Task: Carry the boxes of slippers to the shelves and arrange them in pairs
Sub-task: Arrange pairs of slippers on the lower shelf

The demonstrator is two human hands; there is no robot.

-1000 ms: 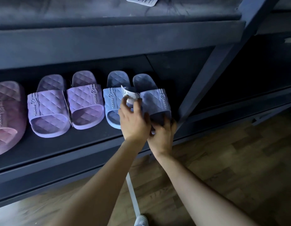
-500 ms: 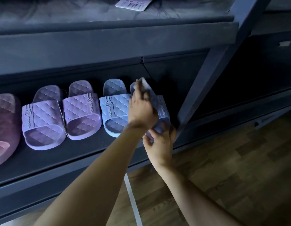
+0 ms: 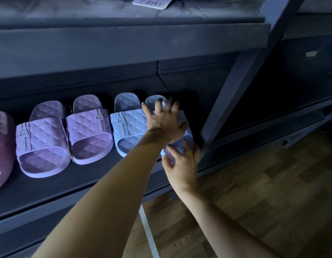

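Note:
Two blue slippers lie side by side on the dark lower shelf [image 3: 49, 192]. The left blue slipper [image 3: 128, 125] lies free. My left hand [image 3: 165, 121] rests with spread, straight fingers on the strap and heel of the right blue slipper [image 3: 187, 138]. My right hand [image 3: 182, 164] grips that slipper's toe at the shelf's front edge, thumb on one side and fingers on the other. Most of this slipper is hidden under my hands. No box is in view.
A purple pair [image 3: 64, 133] and part of a pink slipper [image 3: 1, 146] lie further left on the same shelf. A slanted shelf post [image 3: 235, 81] stands just right of my hands. A barcode tag [image 3: 152, 1] lies on the upper shelf. Wooden floor [image 3: 263, 183] lies below.
My left hand let go of the paper tag it pinched, moved back along the right blue slipper and spread out over it. My right hand stays at the toe.

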